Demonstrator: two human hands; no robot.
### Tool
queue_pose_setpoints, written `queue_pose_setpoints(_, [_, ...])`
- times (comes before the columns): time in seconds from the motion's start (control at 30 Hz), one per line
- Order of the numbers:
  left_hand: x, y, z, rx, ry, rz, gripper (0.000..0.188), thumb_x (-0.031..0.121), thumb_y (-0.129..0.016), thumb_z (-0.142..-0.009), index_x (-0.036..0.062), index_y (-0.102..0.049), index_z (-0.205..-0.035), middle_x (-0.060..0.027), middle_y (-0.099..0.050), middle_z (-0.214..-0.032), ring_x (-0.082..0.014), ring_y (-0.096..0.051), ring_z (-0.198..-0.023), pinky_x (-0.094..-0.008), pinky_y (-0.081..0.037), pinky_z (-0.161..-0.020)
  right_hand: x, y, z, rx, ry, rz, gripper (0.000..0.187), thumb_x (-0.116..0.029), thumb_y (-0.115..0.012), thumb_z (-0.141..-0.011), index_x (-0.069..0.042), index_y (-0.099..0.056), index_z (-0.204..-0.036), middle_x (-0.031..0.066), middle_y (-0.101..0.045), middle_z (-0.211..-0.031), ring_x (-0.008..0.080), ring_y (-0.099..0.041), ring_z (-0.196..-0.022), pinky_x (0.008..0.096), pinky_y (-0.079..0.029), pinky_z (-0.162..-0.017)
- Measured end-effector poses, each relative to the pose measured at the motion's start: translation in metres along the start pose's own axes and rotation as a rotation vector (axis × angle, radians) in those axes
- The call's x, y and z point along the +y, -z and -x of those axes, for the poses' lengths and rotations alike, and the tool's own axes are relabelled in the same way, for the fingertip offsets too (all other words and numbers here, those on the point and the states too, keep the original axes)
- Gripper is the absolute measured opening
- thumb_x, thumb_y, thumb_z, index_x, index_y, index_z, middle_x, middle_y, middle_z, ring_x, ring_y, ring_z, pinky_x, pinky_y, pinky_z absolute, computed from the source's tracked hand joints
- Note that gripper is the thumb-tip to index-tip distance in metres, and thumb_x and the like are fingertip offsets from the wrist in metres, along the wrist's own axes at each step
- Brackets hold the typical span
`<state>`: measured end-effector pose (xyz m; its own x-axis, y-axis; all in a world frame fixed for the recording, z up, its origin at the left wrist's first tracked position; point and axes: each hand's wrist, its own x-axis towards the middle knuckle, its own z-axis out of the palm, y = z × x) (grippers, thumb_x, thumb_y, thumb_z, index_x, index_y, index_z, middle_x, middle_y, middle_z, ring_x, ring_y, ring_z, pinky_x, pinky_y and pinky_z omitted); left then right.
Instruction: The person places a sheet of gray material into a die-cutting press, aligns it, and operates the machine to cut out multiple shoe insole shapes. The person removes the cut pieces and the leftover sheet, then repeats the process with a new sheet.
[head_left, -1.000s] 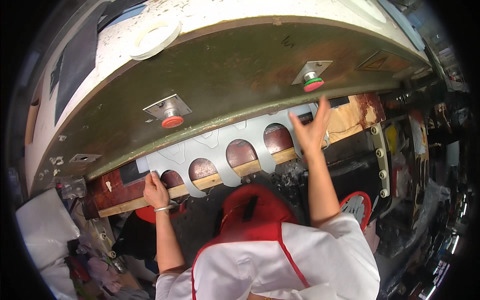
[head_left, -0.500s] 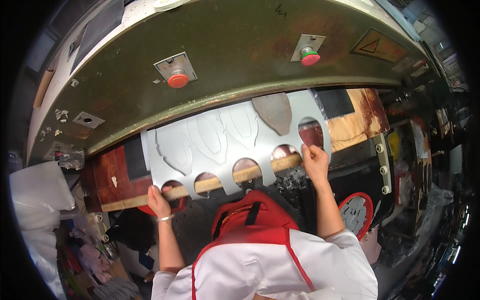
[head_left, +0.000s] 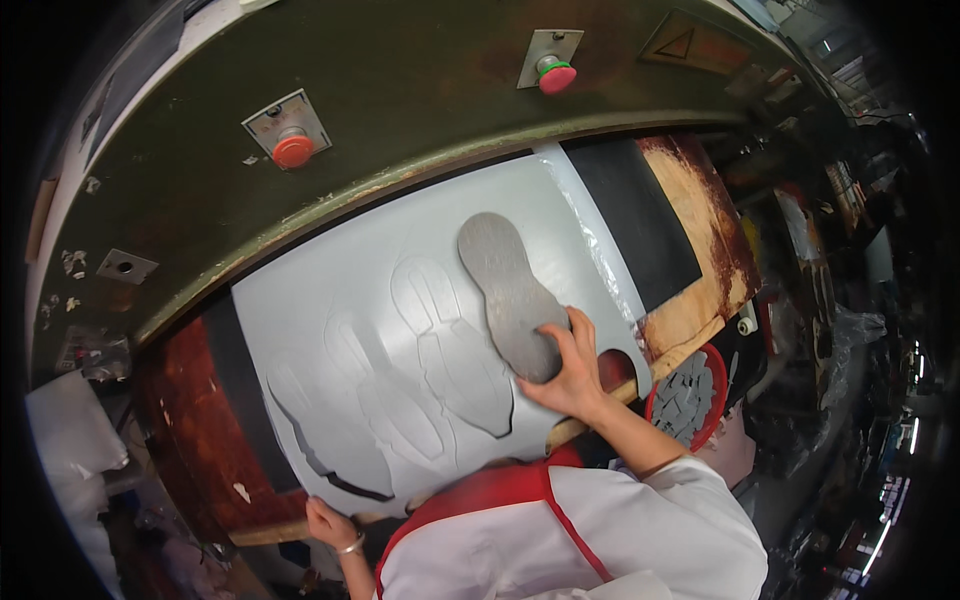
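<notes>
A large light-grey sheet (head_left: 350, 250) lies across the press bed and hangs over its near edge. My left hand (head_left: 332, 525) pinches the sheet's near left corner. On the sheet, right of centre, lies a brown-grey, sole-shaped cutting die (head_left: 505, 285). Around its near end my right hand (head_left: 568, 372) is closed, thumb on top and fingers along the right side. Left of the die, several sole-shaped outlines (head_left: 465, 375) are cut into the sheet; dark gaps show along the near ends of some. My apron hides part of the near edge.
Beyond the sheet runs the green press beam (head_left: 400, 100) with a red button (head_left: 293, 148) and a pink button (head_left: 556, 76). Black pads (head_left: 635, 220) flank the sheet on a worn wooden board (head_left: 700, 230). A red basin (head_left: 718, 385) of grey scraps stands at the right.
The sheet has come toward me, bringing its outlines and the die into fuller view. My right hand has left the sheet's near edge and taken hold of the die.
</notes>
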<state>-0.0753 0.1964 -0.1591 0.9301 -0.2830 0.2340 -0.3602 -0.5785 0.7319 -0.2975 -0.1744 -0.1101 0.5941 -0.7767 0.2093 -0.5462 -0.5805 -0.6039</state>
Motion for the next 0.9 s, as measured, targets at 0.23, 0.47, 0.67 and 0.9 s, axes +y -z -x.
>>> queue_pose_setpoints(0.23, [-0.009, 0.022, 0.037, -0.175, 0.1, 0.049, 0.038, 0.019, -0.042, -0.1, 0.0014, -0.032, -0.068, -0.0021, -0.028, -0.059, -0.0112, -0.027, -0.056, -0.0301, -0.025, -0.049, 0.004, 0.061, -0.006, -0.06, -0.474, -0.89, 0.081, -0.011, -0.086, -0.053, -0.007, -0.04, -0.119, 0.0098, -0.047, -0.117, 0.0213, -0.046, -0.115, 0.0341, -0.037, -0.099])
queue_pose_setpoints(0.47, [-0.007, 0.024, 0.037, -0.188, 0.093, 0.033, 0.038, 0.021, -0.042, -0.1, 0.0024, -0.033, -0.068, -0.0019, -0.028, -0.058, -0.0109, -0.027, -0.055, -0.03, -0.025, -0.048, 0.044, 0.025, -0.076, 0.072, -0.059, -0.031, 0.073, -0.014, -0.082, -0.052, -0.006, -0.046, -0.114, 0.0148, -0.048, -0.118, 0.0314, -0.045, -0.114, 0.0374, -0.039, -0.097])
queue_pose_setpoints(0.67, [0.01, 0.015, 0.023, -0.193, 0.1, 0.036, 0.033, 0.021, -0.045, -0.097, 0.0029, -0.035, -0.071, -0.0008, -0.027, -0.059, -0.0102, -0.027, -0.056, -0.0299, -0.026, -0.049, 0.059, 0.014, -0.082, 0.11, 0.088, 0.113, 0.078, -0.015, -0.081, -0.054, -0.004, -0.046, -0.123, 0.0144, -0.049, -0.123, 0.0306, -0.045, -0.118, 0.0375, -0.038, -0.099])
queue_pose_setpoints(0.9, [0.015, 0.014, 0.025, -0.264, 0.186, 0.001, 0.021, 0.018, -0.047, -0.095, 0.001, -0.054, -0.083, -0.0139, -0.048, -0.062, -0.0246, -0.046, -0.053, -0.0344, -0.038, -0.052, 0.054, 0.016, -0.083, 0.108, 0.025, 0.083, 0.077, -0.016, -0.082, -0.054, -0.006, -0.048, -0.122, 0.0158, -0.052, -0.119, 0.0331, -0.048, -0.113, 0.0398, -0.04, -0.097])
